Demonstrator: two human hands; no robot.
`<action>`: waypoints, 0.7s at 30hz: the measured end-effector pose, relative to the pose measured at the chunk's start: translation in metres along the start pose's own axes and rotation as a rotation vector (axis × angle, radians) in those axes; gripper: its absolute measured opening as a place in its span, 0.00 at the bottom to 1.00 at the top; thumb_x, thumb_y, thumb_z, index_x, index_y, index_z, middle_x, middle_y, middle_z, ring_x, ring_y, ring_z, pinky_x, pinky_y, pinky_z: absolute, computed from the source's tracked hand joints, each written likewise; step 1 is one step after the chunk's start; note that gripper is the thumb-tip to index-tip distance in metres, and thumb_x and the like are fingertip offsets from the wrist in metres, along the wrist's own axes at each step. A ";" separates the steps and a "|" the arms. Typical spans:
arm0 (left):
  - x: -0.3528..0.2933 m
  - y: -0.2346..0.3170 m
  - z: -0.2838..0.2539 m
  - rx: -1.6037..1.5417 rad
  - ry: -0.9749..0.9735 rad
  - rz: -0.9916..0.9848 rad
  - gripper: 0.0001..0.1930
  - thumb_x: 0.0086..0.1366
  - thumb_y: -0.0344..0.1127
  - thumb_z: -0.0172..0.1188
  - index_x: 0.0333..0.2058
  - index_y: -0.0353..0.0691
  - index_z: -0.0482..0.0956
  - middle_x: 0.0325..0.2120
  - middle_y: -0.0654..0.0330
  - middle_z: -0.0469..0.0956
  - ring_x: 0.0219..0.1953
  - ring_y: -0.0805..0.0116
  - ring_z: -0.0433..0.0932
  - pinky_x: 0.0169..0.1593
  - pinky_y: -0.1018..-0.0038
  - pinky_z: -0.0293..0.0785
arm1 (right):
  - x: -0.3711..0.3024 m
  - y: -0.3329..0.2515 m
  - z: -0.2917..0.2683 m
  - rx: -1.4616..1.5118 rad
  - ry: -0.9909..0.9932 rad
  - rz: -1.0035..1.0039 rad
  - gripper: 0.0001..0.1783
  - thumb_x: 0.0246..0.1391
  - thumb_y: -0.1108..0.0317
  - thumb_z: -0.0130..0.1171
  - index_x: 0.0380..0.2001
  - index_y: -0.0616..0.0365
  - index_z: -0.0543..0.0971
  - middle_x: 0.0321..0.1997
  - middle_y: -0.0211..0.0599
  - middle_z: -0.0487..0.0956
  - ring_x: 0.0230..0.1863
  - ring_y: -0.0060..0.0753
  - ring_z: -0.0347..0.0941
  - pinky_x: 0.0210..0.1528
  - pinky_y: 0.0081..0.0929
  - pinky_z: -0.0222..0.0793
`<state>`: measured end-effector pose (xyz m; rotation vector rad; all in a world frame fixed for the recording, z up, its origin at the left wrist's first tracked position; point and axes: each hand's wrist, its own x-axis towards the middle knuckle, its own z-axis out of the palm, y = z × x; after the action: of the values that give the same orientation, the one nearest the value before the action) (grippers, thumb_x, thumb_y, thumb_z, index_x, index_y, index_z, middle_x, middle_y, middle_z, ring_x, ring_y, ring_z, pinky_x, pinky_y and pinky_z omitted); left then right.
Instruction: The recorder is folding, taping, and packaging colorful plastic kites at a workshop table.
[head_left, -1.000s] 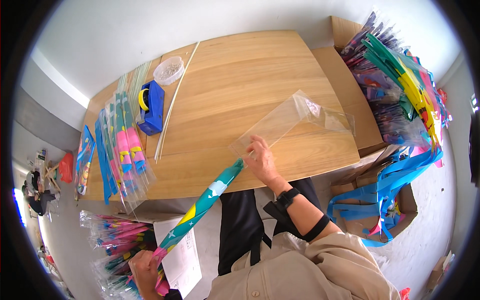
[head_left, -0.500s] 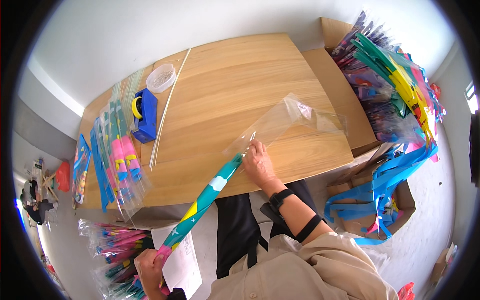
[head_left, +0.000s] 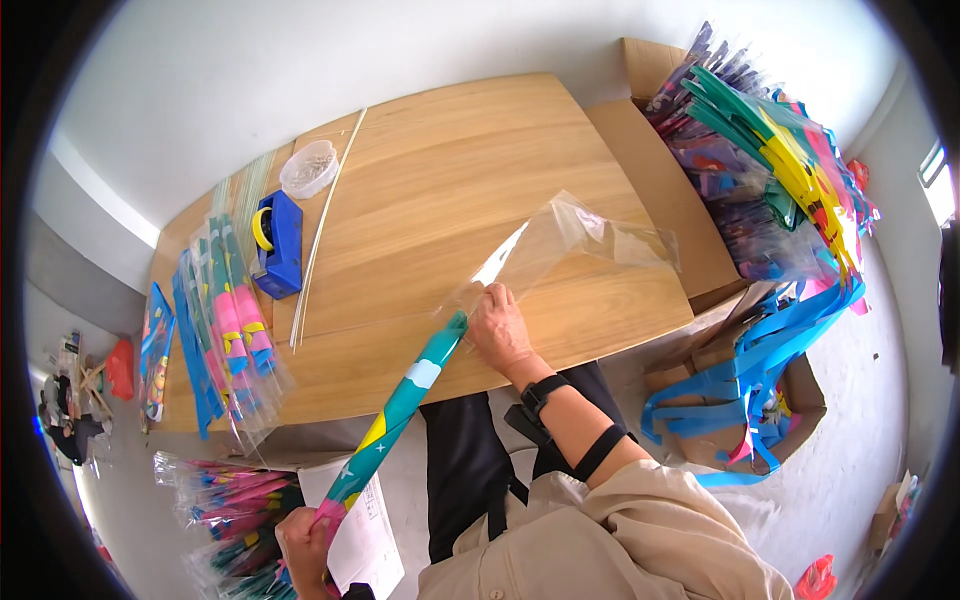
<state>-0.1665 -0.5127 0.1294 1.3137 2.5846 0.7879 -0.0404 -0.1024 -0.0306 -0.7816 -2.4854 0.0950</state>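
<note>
A long roll of teal, yellow and pink printed sheet [head_left: 385,425] slants from lower left up to the table's front edge. My left hand [head_left: 303,545] is closed around its pink lower end. The teal upper end lies beside my right hand [head_left: 500,325], close to the mouth of a clear plastic sleeve [head_left: 570,232]. My right fingers pinch the sleeve at its near end; the rest of it stretches up and right over the tabletop, crumpled at the far end. Whether the roll's tip is inside the sleeve, I cannot tell.
On the wooden table [head_left: 450,150] are a blue tape dispenser [head_left: 283,245], a clear tub [head_left: 310,168], thin sticks [head_left: 325,230] and bagged rolls [head_left: 235,310]. More bagged rolls [head_left: 235,490] sit below left. Right stand a carton [head_left: 655,190] of bagged pieces and a box with blue strips [head_left: 710,400].
The whole view has shifted slightly left. A bright glare now shows on the sleeve above my right hand. Both hands keep nearly the same hold.
</note>
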 end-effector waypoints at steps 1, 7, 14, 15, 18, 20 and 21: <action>0.000 0.000 0.000 0.010 -0.009 0.000 0.05 0.48 0.25 0.60 0.22 0.31 0.73 0.19 0.47 0.73 0.23 0.46 0.73 0.27 0.60 0.65 | 0.002 0.001 0.006 0.062 0.077 0.027 0.13 0.41 0.72 0.60 0.33 0.68 0.79 0.41 0.50 0.74 0.49 0.51 0.67 0.53 0.37 0.68; -0.005 -0.006 0.000 0.081 -0.038 -0.014 0.05 0.48 0.26 0.60 0.22 0.31 0.74 0.20 0.46 0.73 0.23 0.45 0.74 0.27 0.59 0.66 | 0.005 -0.005 -0.012 0.488 0.261 0.262 0.04 0.41 0.79 0.57 0.25 0.65 0.75 0.42 0.50 0.73 0.41 0.50 0.72 0.44 0.40 0.72; 0.004 0.010 -0.001 0.056 -0.041 0.009 0.07 0.48 0.28 0.62 0.23 0.32 0.74 0.20 0.46 0.73 0.23 0.45 0.74 0.27 0.59 0.66 | -0.007 -0.027 -0.057 0.374 0.148 -0.101 0.07 0.38 0.77 0.56 0.25 0.66 0.75 0.43 0.51 0.71 0.44 0.50 0.70 0.46 0.38 0.70; 0.004 0.010 0.000 0.053 -0.056 0.004 0.07 0.48 0.28 0.62 0.23 0.32 0.74 0.20 0.46 0.73 0.23 0.45 0.74 0.27 0.59 0.66 | -0.013 -0.037 -0.061 0.383 0.131 -0.137 0.07 0.37 0.76 0.57 0.25 0.66 0.75 0.42 0.49 0.71 0.44 0.49 0.70 0.47 0.37 0.71; 0.004 0.012 0.014 0.037 -0.124 -0.076 0.07 0.48 0.29 0.63 0.23 0.33 0.74 0.20 0.45 0.74 0.24 0.44 0.75 0.27 0.60 0.67 | -0.034 -0.071 -0.077 0.337 0.050 -0.283 0.09 0.34 0.73 0.58 0.24 0.64 0.75 0.37 0.45 0.72 0.45 0.47 0.69 0.47 0.35 0.72; 0.005 0.022 0.033 -0.080 -0.157 -0.165 0.08 0.49 0.29 0.64 0.23 0.33 0.74 0.18 0.45 0.72 0.20 0.49 0.73 0.27 0.63 0.67 | -0.048 -0.094 -0.090 0.342 -0.049 -0.327 0.11 0.34 0.70 0.58 0.24 0.65 0.76 0.36 0.44 0.72 0.45 0.46 0.69 0.46 0.34 0.72; 0.005 0.025 0.044 -0.131 -0.188 -0.199 0.08 0.49 0.29 0.64 0.23 0.33 0.75 0.17 0.46 0.71 0.19 0.53 0.72 0.27 0.64 0.67 | -0.055 -0.103 -0.093 0.415 -0.101 -0.301 0.12 0.34 0.69 0.57 0.25 0.66 0.76 0.36 0.44 0.73 0.45 0.46 0.69 0.46 0.33 0.72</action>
<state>-0.1363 -0.4793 0.1054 1.0221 2.4236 0.7461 -0.0078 -0.2262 0.0459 -0.2328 -2.5212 0.5322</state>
